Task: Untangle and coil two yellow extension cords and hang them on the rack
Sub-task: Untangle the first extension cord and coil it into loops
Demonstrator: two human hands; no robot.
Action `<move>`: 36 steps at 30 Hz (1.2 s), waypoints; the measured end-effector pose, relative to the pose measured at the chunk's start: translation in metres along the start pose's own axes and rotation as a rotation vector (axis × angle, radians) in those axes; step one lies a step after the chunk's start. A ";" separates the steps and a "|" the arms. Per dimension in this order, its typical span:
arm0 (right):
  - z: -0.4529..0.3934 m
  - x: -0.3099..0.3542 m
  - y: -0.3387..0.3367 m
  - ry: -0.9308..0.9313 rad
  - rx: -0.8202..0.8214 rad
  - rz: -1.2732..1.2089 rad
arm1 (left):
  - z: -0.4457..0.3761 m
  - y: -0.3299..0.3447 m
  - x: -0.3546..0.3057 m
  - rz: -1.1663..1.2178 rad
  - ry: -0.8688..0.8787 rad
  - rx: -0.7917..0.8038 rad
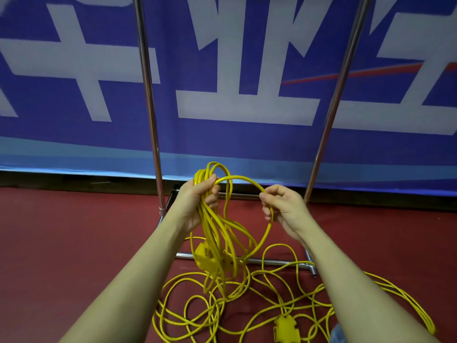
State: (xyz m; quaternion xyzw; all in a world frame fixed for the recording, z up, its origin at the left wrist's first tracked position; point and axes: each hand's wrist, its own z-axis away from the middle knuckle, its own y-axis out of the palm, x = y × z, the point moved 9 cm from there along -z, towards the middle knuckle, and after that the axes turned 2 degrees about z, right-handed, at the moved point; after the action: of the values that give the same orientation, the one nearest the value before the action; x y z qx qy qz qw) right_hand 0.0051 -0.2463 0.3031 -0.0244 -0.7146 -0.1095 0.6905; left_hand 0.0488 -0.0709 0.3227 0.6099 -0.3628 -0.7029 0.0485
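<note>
Blue banner fabric [222,144], printed with large white characters, filled the background behind a chrome rack [148,95], whose two uprights rose from a base frame resting on the red floor [61,243]. Most of the yellow extension cords [247,300] were spread in tangled loops over that floor, in front of and across the rack's base bar, with one yellow socket block [285,328] seen low in the heap. A partly formed coil [212,226] was held up in front of the rack, and a second socket block [205,258] was seen dangling beneath it, just above the floor. The coil's gathered loops were clutched by the left hand [197,196], its grip wrapped tightly round the bundle. A single arching strand [243,180] was pinched by the right hand [282,206] between thumb and fingers, its grip closed on that strand alone.

Coiling of the first cord was judged to be in hand, with roughly half the task's wire not yet gathered and nothing hung. The next move was judged to call for the strand to be carried across to the left hand and laid in as a fresh loop, with slack drawn free of the floor tangle so the two cords were not snagged together.
</note>
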 end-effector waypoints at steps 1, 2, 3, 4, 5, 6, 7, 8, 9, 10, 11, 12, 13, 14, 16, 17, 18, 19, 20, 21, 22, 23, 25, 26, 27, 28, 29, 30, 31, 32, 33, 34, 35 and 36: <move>-0.001 0.002 0.001 -0.008 -0.006 -0.052 | 0.001 0.000 0.001 -0.022 -0.013 0.002; -0.003 0.006 0.003 -0.024 -0.009 -0.082 | 0.003 0.000 0.002 -0.045 -0.029 0.004; -0.005 0.010 0.005 -0.043 -0.011 -0.083 | 0.005 0.000 0.004 -0.071 -0.050 0.010; -0.007 0.015 0.007 -0.071 -0.014 -0.042 | 0.007 0.000 0.006 -0.097 -0.069 0.021; -0.009 0.019 0.008 -0.102 -0.019 0.032 | 0.008 0.001 0.008 -0.122 -0.089 0.035; -0.011 0.023 0.010 -0.139 -0.027 0.125 | 0.010 0.002 0.010 -0.149 -0.105 0.049; -0.013 0.026 0.012 -0.176 -0.030 0.220 | 0.011 0.003 0.011 -0.174 -0.122 0.060; -0.014 0.030 0.015 -0.210 -0.027 0.310 | 0.012 0.004 0.012 -0.192 -0.135 0.070; -0.016 0.032 0.018 -0.237 -0.019 0.393 | 0.014 0.004 0.013 -0.198 -0.146 0.079; -0.017 0.035 0.022 -0.256 -0.006 0.464 | 0.013 0.003 0.013 -0.214 -0.137 0.093; -0.018 0.035 0.026 -0.265 0.010 0.513 | 0.014 0.003 0.011 -0.232 -0.116 0.109; -0.018 0.035 0.029 -0.267 0.025 0.544 | 0.014 0.003 0.009 -0.246 -0.087 0.123; -0.019 0.035 0.031 -0.267 0.036 0.561 | 0.015 0.005 0.006 -0.232 -0.068 0.132; -0.020 0.034 0.032 -0.265 0.042 0.567 | 0.013 0.005 0.005 -0.186 -0.052 0.133; -0.021 0.029 0.031 -0.240 0.036 0.537 | 0.011 0.007 -0.001 -0.050 -0.034 0.100; -0.022 0.024 0.029 -0.216 0.029 0.511 | 0.010 0.007 -0.004 0.002 -0.017 0.078; -0.023 0.018 0.026 -0.186 0.027 0.484 | 0.008 0.007 -0.007 0.033 0.003 0.060; -0.023 0.011 0.022 -0.153 0.029 0.460 | 0.008 0.007 -0.009 0.057 0.015 0.043; -0.023 0.004 0.018 -0.121 0.029 0.441 | 0.007 0.007 -0.011 0.075 0.034 0.029; -0.022 -0.004 0.013 -0.092 0.022 0.418 | 0.007 0.007 -0.014 0.095 0.051 0.018; -0.020 -0.010 0.007 -0.065 0.009 0.383 | 0.006 0.006 -0.016 0.108 0.067 0.010; -0.019 -0.016 0.002 -0.041 -0.011 0.336 | 0.006 0.005 -0.019 0.117 0.075 -0.003; -0.015 -0.023 -0.003 -0.017 -0.065 0.249 | 0.005 0.002 -0.022 0.120 0.081 -0.025; -0.013 -0.024 -0.005 -0.026 -0.108 0.218 | 0.005 0.000 -0.022 0.125 0.078 -0.034; -0.012 -0.022 -0.007 -0.048 -0.161 0.192 | 0.005 -0.002 -0.022 0.129 0.071 -0.042; -0.011 -0.018 -0.009 -0.081 -0.216 0.163 | 0.005 -0.004 -0.021 0.130 0.065 -0.047; -0.010 -0.013 -0.011 -0.118 -0.265 0.130 | 0.005 -0.005 -0.021 0.125 0.056 -0.050; -0.009 -0.006 -0.012 -0.158 -0.304 0.106 | 0.005 -0.006 -0.020 0.120 0.043 -0.052; -0.009 0.001 -0.014 -0.199 -0.331 0.098 | 0.006 -0.006 -0.020 0.118 0.026 -0.054; -0.008 0.009 -0.014 -0.238 -0.344 0.107 | 0.007 -0.007 -0.019 0.113 0.012 -0.054; -0.008 0.016 -0.013 -0.271 -0.345 0.122 | 0.008 -0.008 -0.018 0.102 0.003 -0.056; -0.008 0.022 -0.011 -0.299 -0.340 0.136 | 0.008 -0.009 -0.017 0.080 0.000 -0.065; -0.007 0.026 -0.010 -0.319 -0.333 0.143 | 0.009 -0.011 -0.017 0.059 -0.002 -0.074; -0.007 0.028 -0.009 -0.333 -0.327 0.153 | 0.009 -0.013 -0.016 0.047 -0.008 -0.077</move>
State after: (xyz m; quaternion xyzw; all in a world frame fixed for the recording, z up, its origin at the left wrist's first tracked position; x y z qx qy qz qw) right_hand 0.0089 -0.2600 0.3303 -0.2075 -0.7874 -0.1657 0.5563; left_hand 0.0499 -0.0498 0.3281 0.5962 -0.3500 -0.7173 0.0871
